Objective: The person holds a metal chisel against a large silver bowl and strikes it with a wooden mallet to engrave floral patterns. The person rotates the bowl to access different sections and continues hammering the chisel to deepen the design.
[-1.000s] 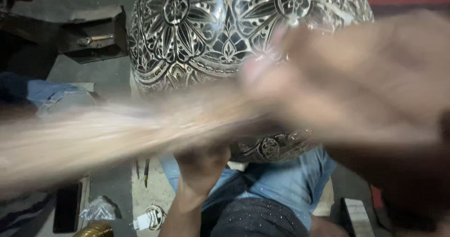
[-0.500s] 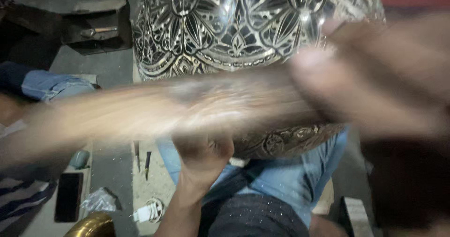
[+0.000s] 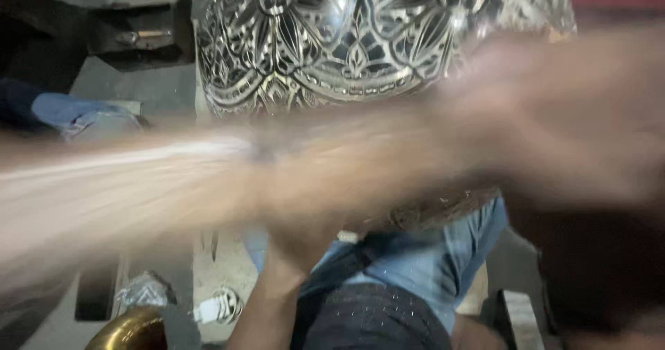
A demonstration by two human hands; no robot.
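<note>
Engraved bowl (image 3: pixel 360 52) at 12 o'clock, resting on lap. Left hand (image 3: pixel 305 232) props it from 6. Right hand (image 3: pixel 554 114) blurred, grip can't tell. Keep strokes short, bowl braced.

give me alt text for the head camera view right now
A large engraved metal vessel with floral patterns fills the top, resting over a lap in blue jeans. A blurred arm sweeps across the front; a hand supports the vessel below.

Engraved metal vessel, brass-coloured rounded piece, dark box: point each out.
engraved metal vessel (image 3: pixel 360 52), head view, on its patterned wall.
brass-coloured rounded piece (image 3: pixel 131 330), head view, on its curved top.
dark box (image 3: pixel 142 38), head view, on its front.
</note>
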